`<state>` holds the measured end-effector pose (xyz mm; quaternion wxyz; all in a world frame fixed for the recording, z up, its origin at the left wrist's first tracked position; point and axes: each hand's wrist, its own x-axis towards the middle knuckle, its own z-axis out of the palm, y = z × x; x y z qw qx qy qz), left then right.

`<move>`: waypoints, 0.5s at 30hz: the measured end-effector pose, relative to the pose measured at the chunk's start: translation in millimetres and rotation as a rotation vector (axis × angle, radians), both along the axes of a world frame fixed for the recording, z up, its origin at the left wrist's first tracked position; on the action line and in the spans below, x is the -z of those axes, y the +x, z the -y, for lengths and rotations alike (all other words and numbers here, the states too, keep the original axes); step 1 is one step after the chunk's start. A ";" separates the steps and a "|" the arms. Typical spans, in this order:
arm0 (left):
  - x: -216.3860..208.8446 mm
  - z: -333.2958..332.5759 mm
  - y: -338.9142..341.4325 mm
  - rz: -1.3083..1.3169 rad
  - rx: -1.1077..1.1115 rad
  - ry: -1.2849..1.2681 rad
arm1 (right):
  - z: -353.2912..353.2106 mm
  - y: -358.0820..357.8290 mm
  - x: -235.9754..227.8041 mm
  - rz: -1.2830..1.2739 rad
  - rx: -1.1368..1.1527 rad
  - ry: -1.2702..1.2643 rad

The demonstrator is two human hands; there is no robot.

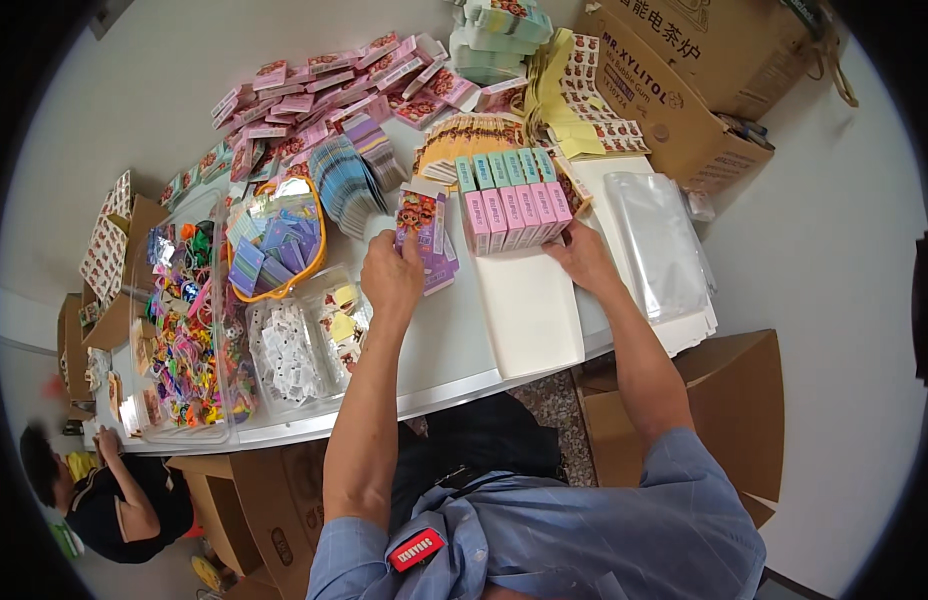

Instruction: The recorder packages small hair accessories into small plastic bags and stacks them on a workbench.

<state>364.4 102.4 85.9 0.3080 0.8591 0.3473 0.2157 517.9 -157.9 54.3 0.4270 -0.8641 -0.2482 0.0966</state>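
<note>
My left hand (392,278) is closed at the near left edge of a purple printed carton (420,212), which lies over other purple cartons on the table. Two rows of small boxes, teal ones (504,168) behind and pink ones (519,215) in front, stand at the far end of a long white cardboard piece (529,310). Around the right front corner of the pink row, my right hand (586,258) is closed, its fingertips partly hidden. Behind the boxes lies a fanned row of orange-yellow cartons (472,138).
Pink packets (324,85) are heaped at the back. Fanned blue cards (346,180), an orange basket (322,240) of cards and a clear bin (224,330) of colourful trinkets are left. Clear plastic bags (656,245) lie right, near cardboard boxes (674,100). Another person (124,505) sits lower left.
</note>
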 end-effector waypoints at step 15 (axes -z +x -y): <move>-36.1 42.1 -67.4 0.557 -0.016 -0.308 | 5.9 7.4 6.6 -0.078 -0.066 0.115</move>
